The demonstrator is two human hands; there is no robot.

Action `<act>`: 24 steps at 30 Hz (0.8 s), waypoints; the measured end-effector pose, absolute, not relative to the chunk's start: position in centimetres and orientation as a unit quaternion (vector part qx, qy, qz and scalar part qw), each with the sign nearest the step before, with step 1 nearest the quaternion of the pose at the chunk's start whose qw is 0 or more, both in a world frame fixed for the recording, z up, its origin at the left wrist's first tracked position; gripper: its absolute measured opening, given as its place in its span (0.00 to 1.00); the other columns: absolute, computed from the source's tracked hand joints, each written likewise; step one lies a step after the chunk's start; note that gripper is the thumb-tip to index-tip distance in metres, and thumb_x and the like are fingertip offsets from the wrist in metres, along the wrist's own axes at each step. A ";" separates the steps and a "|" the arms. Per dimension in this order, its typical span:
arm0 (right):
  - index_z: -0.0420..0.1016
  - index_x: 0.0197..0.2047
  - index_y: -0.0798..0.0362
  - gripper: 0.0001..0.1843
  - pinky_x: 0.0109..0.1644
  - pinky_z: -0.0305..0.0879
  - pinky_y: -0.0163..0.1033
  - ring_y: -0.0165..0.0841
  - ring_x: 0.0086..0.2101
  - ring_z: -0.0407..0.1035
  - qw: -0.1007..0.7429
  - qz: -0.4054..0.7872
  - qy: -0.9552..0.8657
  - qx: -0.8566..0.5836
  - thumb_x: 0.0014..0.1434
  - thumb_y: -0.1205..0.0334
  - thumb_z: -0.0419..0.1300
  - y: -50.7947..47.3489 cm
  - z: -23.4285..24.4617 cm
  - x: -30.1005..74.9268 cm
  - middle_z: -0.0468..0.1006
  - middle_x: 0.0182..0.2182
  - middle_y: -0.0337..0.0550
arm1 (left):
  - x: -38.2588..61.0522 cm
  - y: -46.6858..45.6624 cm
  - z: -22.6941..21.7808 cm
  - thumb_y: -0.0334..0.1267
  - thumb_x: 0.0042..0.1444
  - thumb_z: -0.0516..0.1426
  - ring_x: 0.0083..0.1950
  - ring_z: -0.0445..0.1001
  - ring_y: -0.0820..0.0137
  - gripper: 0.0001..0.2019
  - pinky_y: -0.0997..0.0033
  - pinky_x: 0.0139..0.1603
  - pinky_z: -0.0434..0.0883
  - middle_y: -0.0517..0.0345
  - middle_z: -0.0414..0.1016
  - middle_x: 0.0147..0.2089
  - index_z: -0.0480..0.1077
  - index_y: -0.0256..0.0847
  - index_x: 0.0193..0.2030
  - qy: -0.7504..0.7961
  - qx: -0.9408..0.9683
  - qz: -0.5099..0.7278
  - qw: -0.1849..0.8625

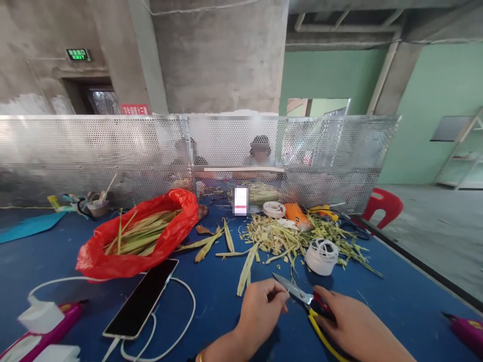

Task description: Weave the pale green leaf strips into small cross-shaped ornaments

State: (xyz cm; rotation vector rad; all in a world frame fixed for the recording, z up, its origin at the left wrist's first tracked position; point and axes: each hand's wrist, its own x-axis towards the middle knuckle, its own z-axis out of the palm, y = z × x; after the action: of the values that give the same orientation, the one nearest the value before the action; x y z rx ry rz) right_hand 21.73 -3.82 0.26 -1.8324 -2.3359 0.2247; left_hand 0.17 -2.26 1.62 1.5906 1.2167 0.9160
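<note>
My right hand (pixel 350 314) is wrapped round the handles of a pair of scissors (pixel 300 292) with red and yellow grips. The blades point up and to the left over the blue table. Close to the blade tips, my left hand (pixel 262 309) is curled with thumb and forefinger pinched together. Whatever sits in that pinch is too small or hidden to make out. Beyond the left hand lie pale dry leaf strips (pixel 247 269). A heap of plant trimmings (pixel 275 234) spreads past the scissors, and a white spool of cord (pixel 322 257) stands beside it.
A red plastic bag (pixel 101 261) with long leaves stands left, behind a cabled phone (pixel 141 301). A white tape roll (pixel 274 209) and orange packet (pixel 297 216) border the heap. Perforated metal panels (pixel 151 156) close the table's back; two people sit beyond. A red chair (pixel 388 206) stands right.
</note>
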 end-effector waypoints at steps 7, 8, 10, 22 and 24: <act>0.77 0.44 0.55 0.16 0.33 0.68 0.43 0.47 0.34 0.75 -0.008 0.016 -0.767 -0.641 0.50 0.67 0.58 -3.3 3.6 20.1 0.78 0.38 0.55 | -0.7 -1.1 1.0 0.41 0.51 0.55 0.25 0.71 0.70 0.09 0.74 0.30 0.67 0.61 0.73 0.21 0.72 0.40 0.26 0.470 0.596 0.434 0.485; 0.76 0.46 0.53 0.18 0.34 0.68 0.43 0.46 0.35 0.75 0.012 0.018 -0.788 -0.615 0.51 0.69 0.57 -3.0 4.8 19.2 0.78 0.40 0.53 | -0.7 -0.9 1.1 0.41 0.50 0.55 0.25 0.71 0.71 0.09 0.74 0.30 0.67 0.61 0.72 0.20 0.72 0.40 0.26 0.457 0.584 0.444 0.503; 0.72 0.53 0.48 0.21 0.37 0.69 0.40 0.40 0.37 0.74 0.095 0.059 -0.843 -0.526 0.55 0.66 0.56 -2.0 6.9 17.0 0.76 0.45 0.49 | -0.9 -0.5 1.2 0.41 0.49 0.56 0.24 0.69 0.72 0.08 0.73 0.30 0.68 0.62 0.70 0.20 0.71 0.39 0.26 0.427 0.556 0.473 0.534; 0.77 0.36 0.53 0.11 0.39 0.69 0.35 0.34 0.35 0.72 0.423 0.283 -0.741 -0.437 0.61 0.61 0.54 1.3 1.3 12.9 0.77 0.34 0.45 | -1.5 0.8 0.8 0.42 0.46 0.55 0.20 0.65 0.75 0.09 0.73 0.26 0.64 0.64 0.67 0.17 0.68 0.38 0.23 0.440 0.481 0.502 0.569; 0.76 0.32 0.54 0.09 0.35 0.68 0.34 0.32 0.30 0.71 0.424 0.320 -0.716 -0.452 0.58 0.60 0.57 1.5 1.5 13.1 0.76 0.30 0.42 | -1.4 0.7 0.9 0.43 0.47 0.55 0.21 0.65 0.74 0.11 0.73 0.26 0.64 0.62 0.68 0.18 0.68 0.37 0.23 0.438 0.477 0.496 0.578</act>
State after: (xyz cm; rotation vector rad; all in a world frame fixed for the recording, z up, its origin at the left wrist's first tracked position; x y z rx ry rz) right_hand 13.07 1.54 1.50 -1.1316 -1.7924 0.8004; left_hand -1.43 0.68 0.92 1.1155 1.0252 1.1602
